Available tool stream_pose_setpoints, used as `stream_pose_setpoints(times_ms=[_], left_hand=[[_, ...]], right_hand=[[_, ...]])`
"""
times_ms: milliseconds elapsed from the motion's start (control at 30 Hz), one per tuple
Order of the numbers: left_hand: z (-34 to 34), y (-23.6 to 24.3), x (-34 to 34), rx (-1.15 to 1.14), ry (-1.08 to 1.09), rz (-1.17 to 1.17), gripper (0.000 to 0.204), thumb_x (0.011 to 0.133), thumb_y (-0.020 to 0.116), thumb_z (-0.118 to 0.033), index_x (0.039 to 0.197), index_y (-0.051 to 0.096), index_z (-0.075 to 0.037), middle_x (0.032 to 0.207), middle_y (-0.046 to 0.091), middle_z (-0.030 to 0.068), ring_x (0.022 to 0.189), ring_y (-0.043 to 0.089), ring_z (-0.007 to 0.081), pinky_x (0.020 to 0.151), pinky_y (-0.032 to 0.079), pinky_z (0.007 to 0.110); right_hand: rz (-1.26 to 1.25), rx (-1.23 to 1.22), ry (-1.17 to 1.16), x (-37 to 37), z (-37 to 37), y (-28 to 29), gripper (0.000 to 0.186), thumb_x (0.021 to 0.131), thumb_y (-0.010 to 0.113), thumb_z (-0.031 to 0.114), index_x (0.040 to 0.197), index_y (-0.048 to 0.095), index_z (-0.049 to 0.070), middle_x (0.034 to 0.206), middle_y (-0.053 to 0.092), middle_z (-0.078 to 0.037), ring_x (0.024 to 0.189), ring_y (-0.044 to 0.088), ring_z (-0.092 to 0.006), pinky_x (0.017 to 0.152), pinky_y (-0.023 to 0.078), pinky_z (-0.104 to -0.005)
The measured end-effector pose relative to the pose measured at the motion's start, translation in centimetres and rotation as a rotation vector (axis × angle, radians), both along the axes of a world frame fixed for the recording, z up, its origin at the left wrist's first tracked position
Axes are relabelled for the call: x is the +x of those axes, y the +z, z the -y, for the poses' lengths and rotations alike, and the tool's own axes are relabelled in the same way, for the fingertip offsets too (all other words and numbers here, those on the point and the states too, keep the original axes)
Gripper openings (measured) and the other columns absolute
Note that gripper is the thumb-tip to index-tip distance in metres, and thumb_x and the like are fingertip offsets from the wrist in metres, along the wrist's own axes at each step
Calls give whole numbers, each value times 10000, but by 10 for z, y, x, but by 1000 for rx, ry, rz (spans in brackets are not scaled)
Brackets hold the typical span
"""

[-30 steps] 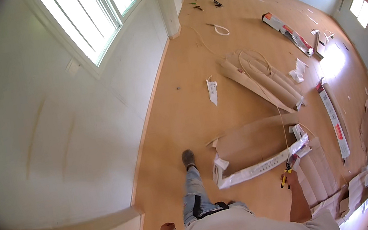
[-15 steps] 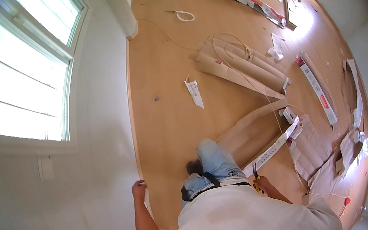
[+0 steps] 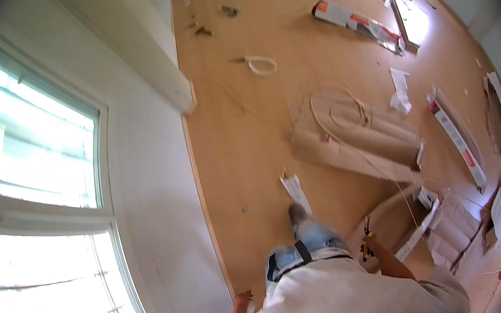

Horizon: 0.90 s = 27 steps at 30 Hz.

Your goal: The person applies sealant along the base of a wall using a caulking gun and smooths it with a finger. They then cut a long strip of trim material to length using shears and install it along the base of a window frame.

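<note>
One pair of yellow-handled pliers [image 3: 365,248] sits gripped in our right hand [image 3: 376,245], near right; whether our left hand [image 3: 241,301] by the left wall [image 3: 162,216] grips anything, we cannot tell. Our shoe [image 3: 297,214] could skid on the white strip [image 3: 296,190], if loose.

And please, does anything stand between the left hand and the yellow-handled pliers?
Yes, in this view the person's own body: the blue jeans and pale shirt lie between the left hand and the yellow-handled pliers, which the right hand holds on the other side.
</note>
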<state>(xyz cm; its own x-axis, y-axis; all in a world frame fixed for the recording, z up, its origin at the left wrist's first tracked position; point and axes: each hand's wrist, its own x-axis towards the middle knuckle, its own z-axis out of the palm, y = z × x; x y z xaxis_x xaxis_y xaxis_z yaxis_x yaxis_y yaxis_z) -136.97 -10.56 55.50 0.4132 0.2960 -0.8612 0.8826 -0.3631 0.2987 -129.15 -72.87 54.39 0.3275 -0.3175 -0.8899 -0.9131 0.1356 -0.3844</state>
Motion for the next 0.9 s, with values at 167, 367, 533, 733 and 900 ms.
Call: stream_pose_setpoints(times_ms=[167,367,533,733,900], left_hand=[[22,71,212,-73,522,231,261,911,655,-274,957,714,-24,747,681,98,575,608,212,563,499,343],[13,25,417,-38,310,453,172,874,614,-126,949,702,1,739,667,103,636,640,207,557,514,365],[-36,-52,536,48,-69,592,164,849,676,-156,936,718,-23,796,690,113,704,662,244,601,530,384],[37,-26,779,-11,-327,191,275,871,588,-302,893,765,-93,918,737,148,848,715,290,754,551,431],[-45,1,1026,79,-232,543,260,904,538,-140,1037,709,4,893,737,146,856,706,251,789,538,369]], right_hand=[[300,-135,521,234,40,44,254,948,597,260,918,626,10,693,657,-87,601,662,-215,510,510,-357],[346,-215,340,445,56,33,196,927,630,189,956,608,-4,714,649,-103,599,658,-221,543,541,-371],[83,-42,95,526,19,10,216,930,630,202,908,593,-11,743,656,-153,613,669,-272,536,539,-405],[-27,-89,-123,492,32,18,321,938,619,372,908,616,52,894,678,-157,824,683,-272,646,522,-451],[-97,54,-31,622,-38,32,284,945,597,314,969,625,33,807,681,-151,680,662,-266,544,496,-432]])
